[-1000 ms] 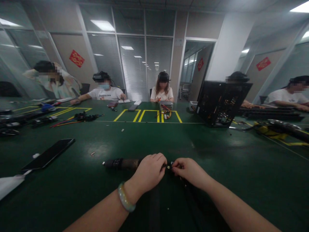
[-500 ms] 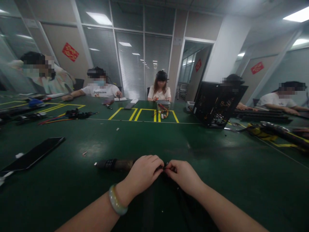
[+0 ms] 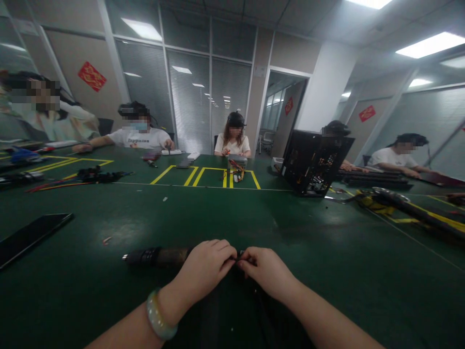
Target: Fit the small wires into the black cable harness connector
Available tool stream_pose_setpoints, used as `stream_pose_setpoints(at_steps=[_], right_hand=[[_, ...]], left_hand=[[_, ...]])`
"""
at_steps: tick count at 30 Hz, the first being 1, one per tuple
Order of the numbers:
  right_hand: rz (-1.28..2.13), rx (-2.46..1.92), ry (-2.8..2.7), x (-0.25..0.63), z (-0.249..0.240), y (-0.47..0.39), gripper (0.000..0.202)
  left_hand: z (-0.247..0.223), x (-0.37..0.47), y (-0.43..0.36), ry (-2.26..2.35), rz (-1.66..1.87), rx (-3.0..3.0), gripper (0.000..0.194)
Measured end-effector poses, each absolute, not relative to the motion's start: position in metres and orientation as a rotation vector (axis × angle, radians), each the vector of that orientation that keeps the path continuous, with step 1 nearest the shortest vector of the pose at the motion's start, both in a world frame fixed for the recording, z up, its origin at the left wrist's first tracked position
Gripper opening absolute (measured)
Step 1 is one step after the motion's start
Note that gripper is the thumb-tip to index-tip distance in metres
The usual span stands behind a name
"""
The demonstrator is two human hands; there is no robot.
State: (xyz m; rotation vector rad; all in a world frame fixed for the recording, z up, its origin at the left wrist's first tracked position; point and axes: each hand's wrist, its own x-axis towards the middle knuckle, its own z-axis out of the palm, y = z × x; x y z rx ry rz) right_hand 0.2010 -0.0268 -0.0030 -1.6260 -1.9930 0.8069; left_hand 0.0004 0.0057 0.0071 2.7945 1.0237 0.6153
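A dark cylindrical tool (image 3: pixel 156 257) with a metal tip at its left end lies on the green table (image 3: pixel 119 300), and its right part is hidden behind my left hand (image 3: pixel 210 259). The fingers of my left hand are bent together at a small dark piece. From the right, my right hand (image 3: pixel 265 266) pinches at the same spot, its fingertips almost meeting those of the left. What exactly the fingertips hold is too small and dark to make out.
A black flat panel (image 3: pixel 32 235) lies at the left. Farther back are cable bundles (image 3: pixel 94 174), a power unit with wires (image 3: pixel 237 165) and a black computer case (image 3: pixel 312 162). A yellow-black object (image 3: pixel 385 201) lies at the right. Several people sit around the table.
The view has shifted to the right, so table objects appear farther left. Both hands stay together in much the same pose beside the tool.
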Motion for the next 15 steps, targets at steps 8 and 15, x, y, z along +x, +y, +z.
stream_pose_setpoints(at_steps=[8,15], right_hand=[[0.813,-1.586,-2.003,0.1968,-0.0017,-0.0268,0.016],[0.791,-1.59,-1.984,0.1967,-0.0036,-0.0259,0.016]], left_hand=[[0.0018,-0.0013,0.0066,1.041,0.662,2.767,0.005],[0.0059,-0.0015,0.0052,1.047,0.672,2.737,0.011]])
